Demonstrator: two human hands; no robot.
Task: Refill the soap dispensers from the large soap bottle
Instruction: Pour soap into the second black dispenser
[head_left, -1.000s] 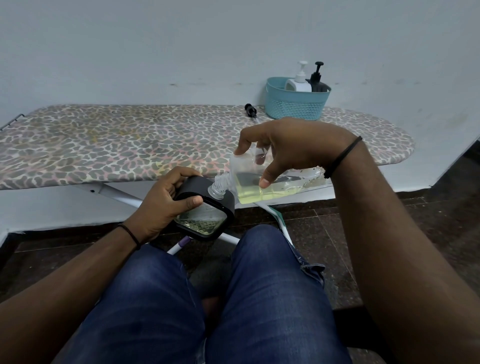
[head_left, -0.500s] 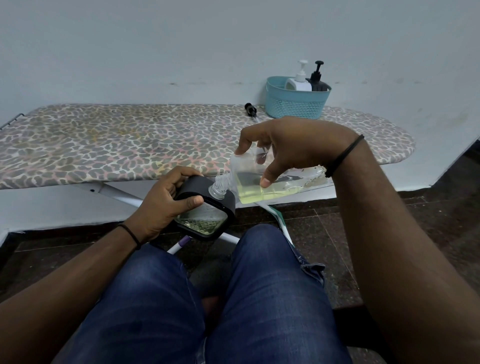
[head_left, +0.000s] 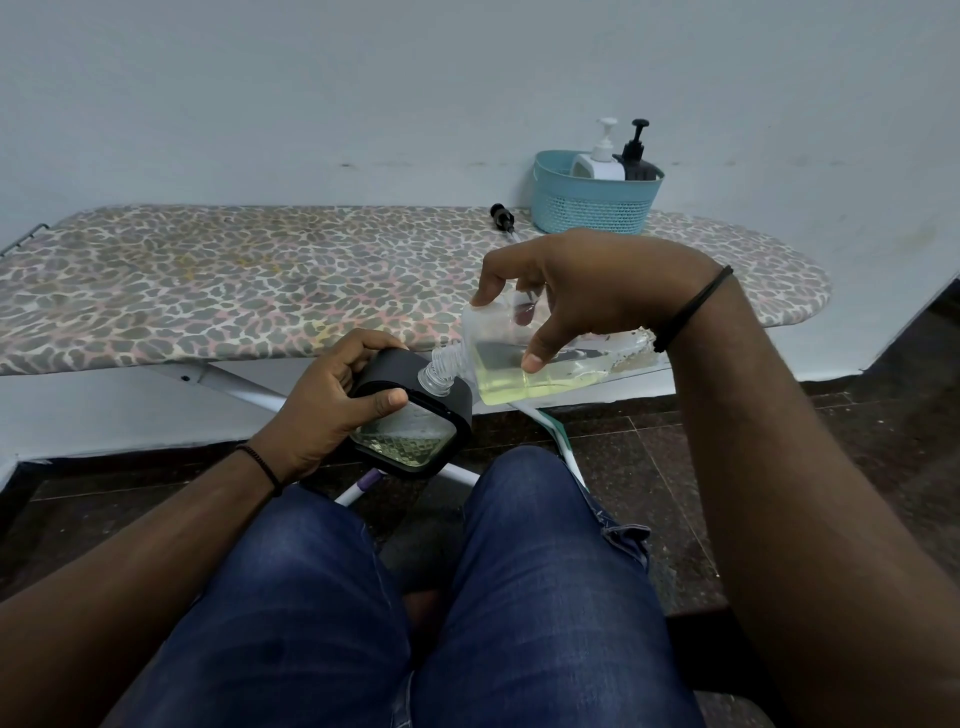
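Right hand (head_left: 587, 291) gripping tilted soap bottle (head_left: 540, 358), neck into dispenser (head_left: 415, 415) steadied by left hand (head_left: 327, 410) for pouring.

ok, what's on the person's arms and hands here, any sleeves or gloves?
No gloves and no sleeves in view. The left hand and right hand are bare. Each wrist carries a thin black band: left wristband, right wristband.

The left hand (head_left: 332, 410) grips the black dispenser (head_left: 415, 415) above the knees; the right hand (head_left: 582, 291), just right of it, holds the tipped soap bottle (head_left: 530, 364) from above.
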